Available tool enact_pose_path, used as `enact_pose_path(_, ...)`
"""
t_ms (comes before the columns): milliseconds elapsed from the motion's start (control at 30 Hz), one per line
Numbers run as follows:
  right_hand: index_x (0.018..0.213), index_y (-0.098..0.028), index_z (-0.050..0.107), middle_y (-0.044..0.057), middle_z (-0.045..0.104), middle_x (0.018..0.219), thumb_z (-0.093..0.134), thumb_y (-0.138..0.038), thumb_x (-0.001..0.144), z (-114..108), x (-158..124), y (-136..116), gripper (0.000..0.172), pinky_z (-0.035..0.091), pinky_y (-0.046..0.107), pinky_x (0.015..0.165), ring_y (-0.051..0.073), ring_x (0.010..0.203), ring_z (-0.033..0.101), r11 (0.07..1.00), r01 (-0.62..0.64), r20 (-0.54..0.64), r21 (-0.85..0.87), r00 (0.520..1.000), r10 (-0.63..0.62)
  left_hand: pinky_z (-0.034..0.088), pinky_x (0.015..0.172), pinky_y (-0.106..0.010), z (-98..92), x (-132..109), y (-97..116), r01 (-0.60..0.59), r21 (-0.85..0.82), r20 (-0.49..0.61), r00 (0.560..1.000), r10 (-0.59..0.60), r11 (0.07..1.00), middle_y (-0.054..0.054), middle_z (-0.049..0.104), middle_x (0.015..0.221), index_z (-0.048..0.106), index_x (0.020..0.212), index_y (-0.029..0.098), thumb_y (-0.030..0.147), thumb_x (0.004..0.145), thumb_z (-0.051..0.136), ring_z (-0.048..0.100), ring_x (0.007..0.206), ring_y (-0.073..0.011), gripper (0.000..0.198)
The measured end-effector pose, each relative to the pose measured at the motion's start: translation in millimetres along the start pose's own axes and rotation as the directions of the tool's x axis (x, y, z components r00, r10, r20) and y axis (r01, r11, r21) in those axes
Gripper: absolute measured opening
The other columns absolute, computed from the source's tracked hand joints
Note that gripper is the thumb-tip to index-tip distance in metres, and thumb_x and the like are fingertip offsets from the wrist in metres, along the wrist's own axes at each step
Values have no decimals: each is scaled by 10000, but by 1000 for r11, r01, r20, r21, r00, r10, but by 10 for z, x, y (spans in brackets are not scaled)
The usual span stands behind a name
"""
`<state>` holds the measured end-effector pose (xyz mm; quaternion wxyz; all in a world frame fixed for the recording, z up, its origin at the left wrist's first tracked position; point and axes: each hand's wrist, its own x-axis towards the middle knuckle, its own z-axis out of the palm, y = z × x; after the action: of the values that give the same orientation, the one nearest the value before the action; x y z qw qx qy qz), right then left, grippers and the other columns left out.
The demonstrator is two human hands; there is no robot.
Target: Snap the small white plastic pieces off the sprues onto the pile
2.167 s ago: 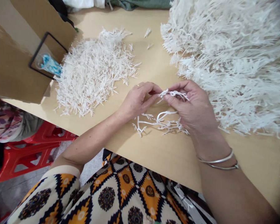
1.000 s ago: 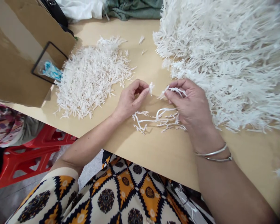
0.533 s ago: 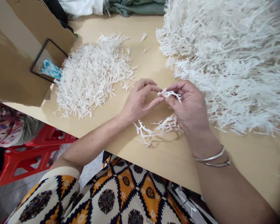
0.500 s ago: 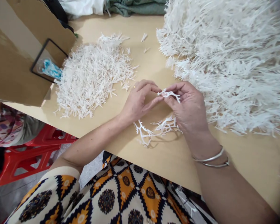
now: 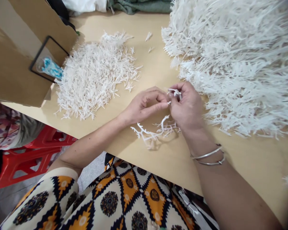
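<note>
My right hand is closed on a small white branched plastic piece, which pokes out between thumb and fingers. Close beside it, my left hand has its thumb and fingers pinched together, with a tiny white tip showing at the thumb's end; what else it grips is hidden. Below both hands, bare white plastic branches lie on the table. To the left spreads a pile of short white sprigs. On the right is a much larger heap of long white plastic strands.
A cardboard box stands at the left, with a black wire frame and a blue-and-white packet against it. Green cloth lies at the back. Red stools and a person's patterned clothing show at lower left.
My right hand has moved slightly left and turned, tucking the white piece further into its fingers. My left hand has lowered a little. One more curved branch now shows above those on the table.
</note>
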<state>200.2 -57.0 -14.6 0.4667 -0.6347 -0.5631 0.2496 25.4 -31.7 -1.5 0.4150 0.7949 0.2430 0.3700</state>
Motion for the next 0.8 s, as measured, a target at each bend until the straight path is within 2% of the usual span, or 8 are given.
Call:
enact_pose_path(67, 960, -249, 637, 34, 730, 939, 646, -153, 876, -5, 26, 22, 128, 563, 397, 829, 190, 812, 664, 1000, -13, -6, -16, 1000, 13, 549, 933, -320, 33, -16, 50, -12, -30, 48, 999, 13, 999, -46, 737, 982, 676, 916, 206, 418, 1037, 647, 690, 961, -140, 245)
enact_pose_path(167, 972, -245, 664, 26, 738, 935, 673, -191, 873, -35, 47, 76, 114, 587, 412, 852, 189, 816, 674, 998, -19, 47, 54, 999, 17, 521, 808, -295, 67, -22, 22, 84, 13, -154, 985, -81, 996, -22, 679, 880, 633, 855, 204, 481, 1011, 672, 619, 826, -122, 320)
enact_pose_path(300, 1179, -249, 681, 47, 747, 1172, 721, -226, 846, -161, 69, 126, 337, 619, 425, 955, 197, 1013, 720, 965, -68, 275, 251, 961, -3, 490, 748, -299, -7, -3, -197, 247, 119, -507, 848, -155, 962, -5, 609, 859, 566, 854, 232, 505, 999, 672, 534, 766, -123, 327)
enact_pose_path(400, 1354, -305, 632, 52, 648, 1455, 739, -197, 805, -336, 90, 71, 570, 611, 388, 1002, 193, 1174, 697, 942, -115, 416, 317, 909, -29, 513, 788, -311, -109, -12, -355, 309, 181, -642, 756, -125, 934, -33, 633, 1024, 567, 1029, 268, 450, 1027, 627, 569, 848, -137, 192)
enact_pose_path(500, 1374, -323, 647, 48, 638, 1474, 710, -190, 813, -532, 82, -86, 580, 587, 400, 1034, 212, 1228, 677, 963, -40, 407, 266, 911, -74, 532, 874, -334, -175, -43, -424, 335, 306, -682, 730, -41, 891, -92, 589, 1331, 495, 1297, 308, 433, 1063, 553, 591, 1129, -186, 272)
enact_pose_path(600, 1300, -284, 707, 82, 726, 1314, 684, -173, 834, -694, 31, -290, 480, 570, 433, 1043, 243, 1198, 697, 981, 41, 384, 190, 916, -113, 499, 1039, -419, -197, -63, -426, 335, 359, -698, 716, 12, 871, -123, 497, 1477, 457, 1388, 305, 385, 1053, 559, 454, 1400, -265, 359)
enact_pose_path(700, 1246, -264, 740, 85, 768, 1205, 611, -145, 871, -791, -39, -475, 414, 562, 481, 1039, 260, 1152, 724, 989, 119, 344, 93, 928, -144, 431, 1156, -498, -192, -54, -391, 326, 328, -728, 685, 17, 887, -134, 480, 1452, 514, 1334, 278, 317, 1021, 594, 379, 1454, -302, 325)
enact_pose_path(800, 1222, -251, 749, 83, 773, 1196, 574, -171, 925, -785, -103, -601, 354, 560, 528, 1047, 270, 1127, 732, 972, 234, 253, -36, 943, -218, 452, 1134, -473, -160, -32, -303, 307, 366, -735, 674, 71, 879, -121, 528, 1322, 587, 1192, 260, 274, 1041, 548, 456, 1359, -272, 157)
